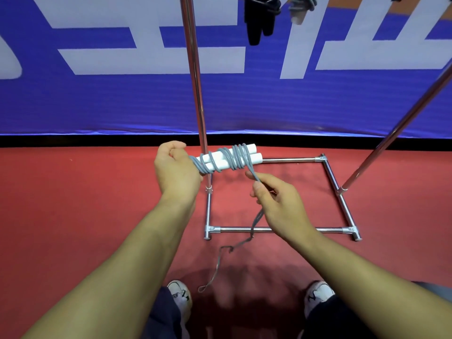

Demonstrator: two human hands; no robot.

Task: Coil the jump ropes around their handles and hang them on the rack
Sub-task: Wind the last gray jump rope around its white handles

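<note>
Fingers: right hand [276,199] pinches the grey rope [234,156] between thumb and forefinger just below the coils, the other fingers curled loosely under; left hand [175,170] is wrapped round the near end of the handles, fingers closed, so the pair cannot roll apart while cord goes on.
Handles: two white handles [244,155] lie side by side, pointing toward 2 o'clock from the left fist, held level at chest front, just ahead of the rack's left upright [195,81].
Coils: several turns already bind the pair, crowded at the far end, sparser near the fist.
Loose tail: from the pinch the cord drops toward 6 o'clock, trailing down to a small loop on the red floor [85,204] between the shoes [179,293]; a fair length remains, so winding looks partly done.
Grip logic: the pinch close to the bundle likely keeps tension so each turn lies tight.
Rack: its chrome base frame [281,230] sits at 3 o'clock of the hands; at 12 o'clock, coiled ropes [259,18] already hang up top.
Backdrop: blue banner [97,99] with white lettering.
</note>
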